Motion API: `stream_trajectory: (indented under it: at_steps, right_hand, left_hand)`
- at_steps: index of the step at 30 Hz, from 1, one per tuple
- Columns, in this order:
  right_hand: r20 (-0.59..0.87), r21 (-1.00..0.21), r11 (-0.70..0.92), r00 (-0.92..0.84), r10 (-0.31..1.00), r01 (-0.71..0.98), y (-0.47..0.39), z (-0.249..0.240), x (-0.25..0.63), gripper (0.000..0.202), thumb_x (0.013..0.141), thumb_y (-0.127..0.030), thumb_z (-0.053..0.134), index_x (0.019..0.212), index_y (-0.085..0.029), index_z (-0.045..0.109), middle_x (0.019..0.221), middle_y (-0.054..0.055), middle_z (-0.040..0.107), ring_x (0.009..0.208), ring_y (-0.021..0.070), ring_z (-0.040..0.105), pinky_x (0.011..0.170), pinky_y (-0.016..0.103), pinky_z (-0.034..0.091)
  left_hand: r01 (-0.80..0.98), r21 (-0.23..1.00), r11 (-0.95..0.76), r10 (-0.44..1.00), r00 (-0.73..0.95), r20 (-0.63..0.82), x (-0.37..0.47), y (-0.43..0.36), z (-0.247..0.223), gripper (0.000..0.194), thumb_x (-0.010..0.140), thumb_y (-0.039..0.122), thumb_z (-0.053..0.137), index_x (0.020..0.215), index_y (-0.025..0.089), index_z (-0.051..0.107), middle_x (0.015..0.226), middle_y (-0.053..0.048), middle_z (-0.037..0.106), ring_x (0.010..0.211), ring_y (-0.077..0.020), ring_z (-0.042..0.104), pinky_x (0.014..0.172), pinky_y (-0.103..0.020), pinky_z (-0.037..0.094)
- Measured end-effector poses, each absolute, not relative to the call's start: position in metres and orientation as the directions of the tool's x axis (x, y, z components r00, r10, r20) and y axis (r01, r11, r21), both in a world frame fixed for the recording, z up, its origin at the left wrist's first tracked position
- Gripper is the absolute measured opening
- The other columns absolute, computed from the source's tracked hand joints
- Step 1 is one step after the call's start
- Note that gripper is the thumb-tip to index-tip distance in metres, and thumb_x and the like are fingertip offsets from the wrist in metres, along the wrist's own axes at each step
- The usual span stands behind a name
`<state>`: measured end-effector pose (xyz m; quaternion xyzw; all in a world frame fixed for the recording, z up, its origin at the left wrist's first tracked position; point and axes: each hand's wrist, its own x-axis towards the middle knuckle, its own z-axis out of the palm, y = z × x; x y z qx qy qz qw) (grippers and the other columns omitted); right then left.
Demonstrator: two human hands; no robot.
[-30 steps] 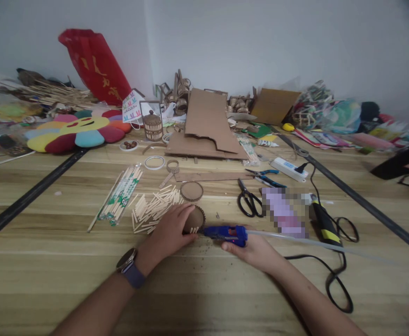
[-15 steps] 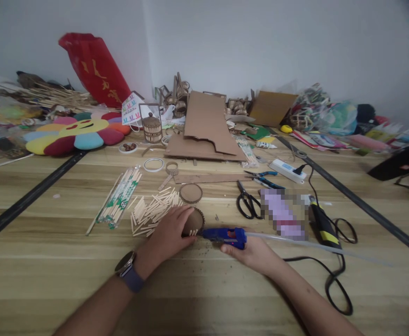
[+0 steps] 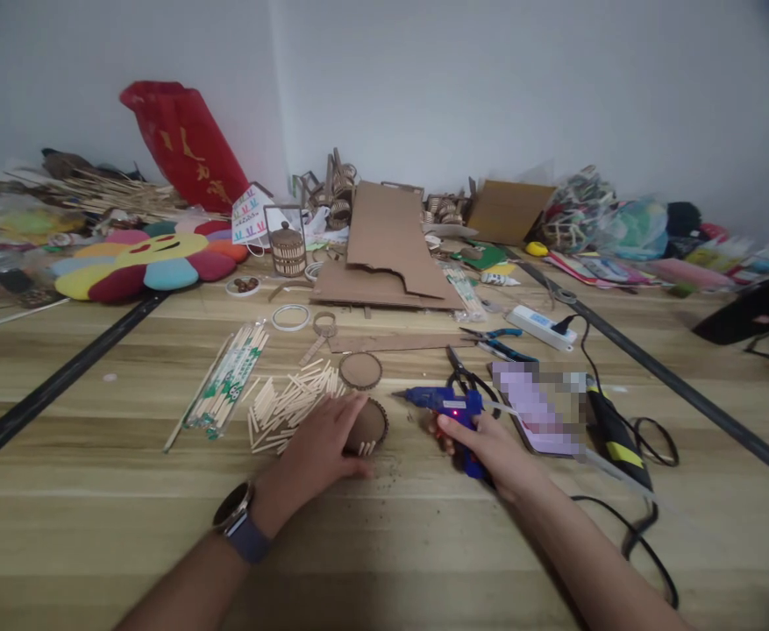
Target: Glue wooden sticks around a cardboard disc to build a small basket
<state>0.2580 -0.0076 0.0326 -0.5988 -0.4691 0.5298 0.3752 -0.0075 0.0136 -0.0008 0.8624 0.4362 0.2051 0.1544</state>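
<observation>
My left hand [image 3: 322, 441], with a watch on its wrist, curves round the left side of a round cardboard disc [image 3: 366, 423] and holds it on the table. The disc has a dark ridged rim, and a few short wooden sticks [image 3: 366, 448] stand at its near edge. In my right hand [image 3: 489, 438] is a blue hot glue gun [image 3: 446, 400], its nozzle pointing left and lifted away from the disc. A long clear glue stick trails from its back. A second rimmed cardboard disc [image 3: 360, 370] lies just beyond. Loose short sticks [image 3: 292, 399] are heaped beside my left hand.
Black scissors [image 3: 466, 377], pliers [image 3: 499, 340] and a phone [image 3: 532, 412] lie on the right, with a power strip [image 3: 542, 327] behind them. Bagged sticks [image 3: 232, 377] lie left. Cardboard sheets [image 3: 384, 232] and a small stick bucket [image 3: 288, 250] stand at the back.
My right hand has drawn the glue gun up and right, away from the disc's near edge, and turned it so the handle shows. My left hand stays on the disc.
</observation>
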Motion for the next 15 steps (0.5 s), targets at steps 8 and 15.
stream_trajectory:
  at_steps: [8, 15]
  right_hand:
    - [-0.231, -0.897, -0.212, -0.004, 0.973, 0.387, 0.008, 0.033, 0.279, 0.041, 0.069, -0.045, 0.079, 0.097, -0.016, 0.070, 0.084, 0.009, 0.074, 0.080, 0.0259, 0.070, 0.077, 0.039, 0.054]
    - [0.045, -0.470, 0.016, 0.006, 0.999, 0.883, 0.008, 0.029, 0.280, 0.040, 0.088, -0.038, 0.056, 0.116, -0.014, 0.070, 0.121, 0.019, 0.071, 0.108, 0.0347, 0.068, 0.092, 0.045, 0.052]
  left_hand:
    - [0.906, 0.243, -0.347, 0.928, 0.294, 0.230, -0.042, 0.025, 0.038, 0.019, 0.097, 0.026, 0.051, 0.101, 0.019, 0.069, 0.108, -0.010, 0.072, 0.106, -0.0278, 0.064, 0.096, -0.043, 0.050]
    - [0.982, 0.040, -0.187, 0.982, 0.185, 0.047, -0.060, 0.026, 0.046, 0.021, 0.087, 0.010, 0.050, 0.076, 0.016, 0.067, 0.085, -0.011, 0.073, 0.086, -0.0250, 0.068, 0.078, -0.033, 0.050]
